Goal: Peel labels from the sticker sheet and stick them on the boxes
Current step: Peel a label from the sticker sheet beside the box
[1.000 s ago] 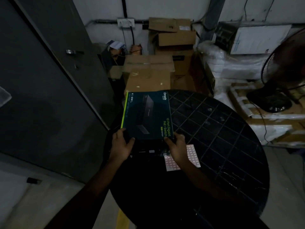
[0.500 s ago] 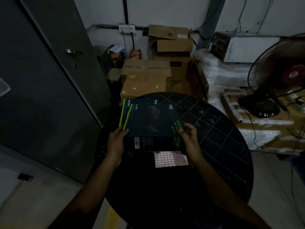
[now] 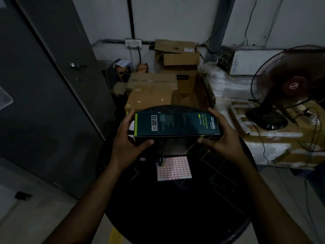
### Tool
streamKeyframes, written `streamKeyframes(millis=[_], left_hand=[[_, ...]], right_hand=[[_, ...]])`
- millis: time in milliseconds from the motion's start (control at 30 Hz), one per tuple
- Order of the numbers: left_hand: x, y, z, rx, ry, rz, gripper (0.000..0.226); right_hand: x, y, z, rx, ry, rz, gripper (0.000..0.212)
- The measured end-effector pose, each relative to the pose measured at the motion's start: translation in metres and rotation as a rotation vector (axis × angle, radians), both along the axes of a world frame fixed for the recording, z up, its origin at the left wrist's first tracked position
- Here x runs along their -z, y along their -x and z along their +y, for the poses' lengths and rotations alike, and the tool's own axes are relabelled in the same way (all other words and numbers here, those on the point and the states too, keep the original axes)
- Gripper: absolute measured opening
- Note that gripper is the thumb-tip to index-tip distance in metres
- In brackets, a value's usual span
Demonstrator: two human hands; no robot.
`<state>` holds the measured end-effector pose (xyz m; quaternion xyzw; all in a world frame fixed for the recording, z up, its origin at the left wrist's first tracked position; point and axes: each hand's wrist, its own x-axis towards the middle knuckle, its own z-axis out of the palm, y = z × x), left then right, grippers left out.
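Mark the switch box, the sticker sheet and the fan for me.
switch box (image 3: pixel 175 125): head view, middle of its dark printed face, held between both hands.
sticker sheet (image 3: pixel 174 168): head view, centre of the grid of labels, flat on the table.
fan (image 3: pixel 295 85): head view, red hub behind the grille.

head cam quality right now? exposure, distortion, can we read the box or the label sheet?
Head view: badly underexposed, the round black table nearly merges with the arms. Wide-angle bending shows on the door edge at left. The Omada switch box, held by the left hand and right hand, has readable large print; its small print is not. The sticker sheet shows its grid, no text legible.
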<state>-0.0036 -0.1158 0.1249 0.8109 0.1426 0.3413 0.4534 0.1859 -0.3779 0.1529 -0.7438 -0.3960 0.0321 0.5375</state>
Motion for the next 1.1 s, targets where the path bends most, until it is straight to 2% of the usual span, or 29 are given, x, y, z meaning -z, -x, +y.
streamKeyframes(millis=[67, 233, 333, 433, 600, 700, 800, 933, 1000, 1100], left_hand=[[-0.009, -0.003, -0.001, 0.005, -0.024, -0.031, 0.094], [-0.021, -0.010, -0.007, 0.059, 0.027, -0.099, 0.070], [-0.013, -0.011, -0.008, 0.057, 0.047, -0.046, 0.059], [0.008, -0.008, -0.008, 0.050, 0.069, 0.041, 0.055], [0.053, 0.002, -0.013, 0.033, 0.073, 0.204, 0.054], [0.068, 0.004, -0.017, 0.003, 0.086, 0.207, 0.056], [0.070, 0.002, -0.016, -0.025, 0.076, 0.204, 0.057], [0.070, -0.003, -0.012, -0.036, -0.079, 0.169, 0.055], [0.068, -0.007, -0.014, -0.002, -0.187, 0.168, 0.049], [0.062, -0.014, -0.023, 0.071, -0.499, 0.207, 0.045]], right_hand=[[-0.001, -0.004, -0.006, -0.028, 0.031, -0.068, 0.089], [0.000, -0.003, -0.011, -0.042, 0.068, -0.099, 0.068], [0.011, -0.004, -0.012, 0.000, 0.176, -0.126, 0.065], [0.030, -0.005, -0.015, 0.039, 0.290, -0.178, 0.064], [0.065, -0.002, -0.017, 0.015, 0.377, -0.153, 0.066], [0.079, 0.003, -0.015, 0.028, 0.368, -0.138, 0.065], [0.082, 0.001, -0.012, 0.081, 0.417, -0.225, 0.067], [0.073, -0.003, 0.000, 0.204, 0.534, -0.496, 0.066], [0.070, 0.003, 0.010, 0.155, 0.524, -0.614, 0.059], [0.071, 0.020, 0.032, 0.023, 0.468, -0.660, 0.055]])
